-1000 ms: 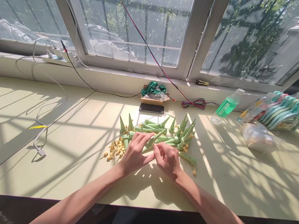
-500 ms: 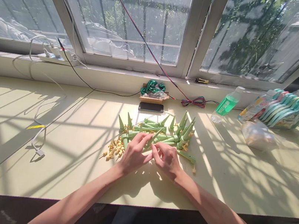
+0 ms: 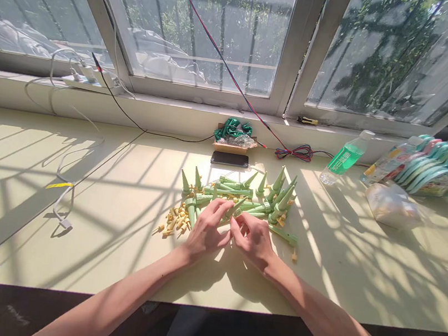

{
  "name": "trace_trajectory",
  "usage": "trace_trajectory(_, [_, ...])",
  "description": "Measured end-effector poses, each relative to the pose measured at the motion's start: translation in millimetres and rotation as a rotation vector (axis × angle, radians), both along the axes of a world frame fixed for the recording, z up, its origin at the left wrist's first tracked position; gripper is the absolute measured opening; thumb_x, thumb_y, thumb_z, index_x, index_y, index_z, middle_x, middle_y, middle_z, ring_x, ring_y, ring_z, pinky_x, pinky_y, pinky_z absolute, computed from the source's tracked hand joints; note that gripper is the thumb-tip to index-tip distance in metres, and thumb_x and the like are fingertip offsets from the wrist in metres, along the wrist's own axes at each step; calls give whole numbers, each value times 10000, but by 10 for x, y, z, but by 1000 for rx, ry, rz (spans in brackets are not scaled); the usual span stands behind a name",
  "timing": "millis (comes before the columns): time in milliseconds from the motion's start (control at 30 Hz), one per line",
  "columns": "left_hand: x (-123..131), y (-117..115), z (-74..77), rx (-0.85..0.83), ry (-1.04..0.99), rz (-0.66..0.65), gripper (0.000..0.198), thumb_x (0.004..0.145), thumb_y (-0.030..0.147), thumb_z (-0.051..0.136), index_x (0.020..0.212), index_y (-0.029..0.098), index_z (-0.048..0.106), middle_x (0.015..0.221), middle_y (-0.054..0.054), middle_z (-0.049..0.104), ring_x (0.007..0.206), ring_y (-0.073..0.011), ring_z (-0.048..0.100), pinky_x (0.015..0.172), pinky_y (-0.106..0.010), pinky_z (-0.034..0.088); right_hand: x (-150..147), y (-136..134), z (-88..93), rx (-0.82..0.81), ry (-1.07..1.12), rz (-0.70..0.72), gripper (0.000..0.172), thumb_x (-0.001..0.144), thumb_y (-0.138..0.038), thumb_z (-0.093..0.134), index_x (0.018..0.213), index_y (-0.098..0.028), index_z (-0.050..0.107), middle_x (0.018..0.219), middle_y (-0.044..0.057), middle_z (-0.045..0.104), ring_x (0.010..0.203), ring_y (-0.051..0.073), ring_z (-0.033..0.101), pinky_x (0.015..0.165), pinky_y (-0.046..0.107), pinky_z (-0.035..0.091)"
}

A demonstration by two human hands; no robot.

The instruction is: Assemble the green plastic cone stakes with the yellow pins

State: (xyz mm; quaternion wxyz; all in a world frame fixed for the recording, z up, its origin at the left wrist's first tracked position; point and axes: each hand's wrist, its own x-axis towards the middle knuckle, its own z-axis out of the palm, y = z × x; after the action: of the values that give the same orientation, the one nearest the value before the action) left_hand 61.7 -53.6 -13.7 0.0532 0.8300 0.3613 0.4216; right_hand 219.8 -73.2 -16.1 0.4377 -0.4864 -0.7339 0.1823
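My left hand (image 3: 209,227) is closed around a green plastic spike (image 3: 237,206), whose pointed end slants up to the right above the fingers. Beside it, my right hand (image 3: 253,238) is pinched at the near end of this spike; whatever its fingertips hold is hidden. Just beyond both hands lies a pile of similar green spikes (image 3: 227,190), some standing on end with yellow fittings on them. Left of my left hand is a heap of small yellow plastic fittings (image 3: 177,220). One spike (image 3: 283,235) with a yellow fitting lies right of my right hand.
Behind the pile are a black phone (image 3: 230,159) and a small box (image 3: 233,148) holding green material. To the right stand a green-labelled bottle (image 3: 345,158), a clear plastic bag (image 3: 393,205) and a bundle of hangers (image 3: 438,169). A white cable (image 3: 62,203) trails on the left.
The view has shifted slightly. The held spike sits a little lower between my hands, which stay together. Another person's hand at the far right edge has gone out of view.
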Motion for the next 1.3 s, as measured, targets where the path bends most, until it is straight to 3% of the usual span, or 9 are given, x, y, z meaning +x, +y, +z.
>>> trace_trajectory(167, [18,-43,14,-6,-15,-5,493,744,56,564,1216,177,489,1053,-93,577,899,-223,595,739,-333,529,-2,-8,-10,26,18,-22,245,890,-254,543,653,-197,531,565,-5,591,470,123,516,489,255,358])
trace_trajectory(367, [76,-133,53,-2,-91,-3,463,750,68,569,1190,178,479,1010,-77,569,800,-188,566,674,-302,503,14,-8,-81,183,42,-72,268,885,-227,551,633,-210,462,534,-28,518,454,109,451,484,246,358])
trace_trajectory(700, [136,-214,-16,-89,-226,-54,394,807,174,627,1158,200,451,914,-23,539,729,-141,555,664,-281,511,-1,-87,19,311,152,-62,287,886,-194,551,624,-212,435,498,-57,440,425,84,417,451,215,348])
trace_trajectory(867, [129,-206,-7,-116,-241,-59,396,807,171,620,1160,206,444,924,-26,538,733,-141,556,675,-291,522,7,-88,1,209,130,-66,298,912,-244,522,627,-220,437,520,-35,468,450,100,431,477,234,374])
trace_trajectory(1100, [114,-178,9,-59,-222,-54,349,804,186,635,1093,213,442,893,-18,513,731,-145,529,654,-285,507,18,-64,-37,104,182,-48,354,928,-283,488,593,-217,394,506,-43,397,462,102,369,489,256,330])
trace_trajectory(1300, [105,-150,18,28,-185,18,328,798,170,653,1046,212,442,882,-13,505,726,-150,525,621,-276,474,19,-27,-23,-272,435,71,395,942,-432,515,620,-206,478,489,-33,516,419,107,447,430,237,356])
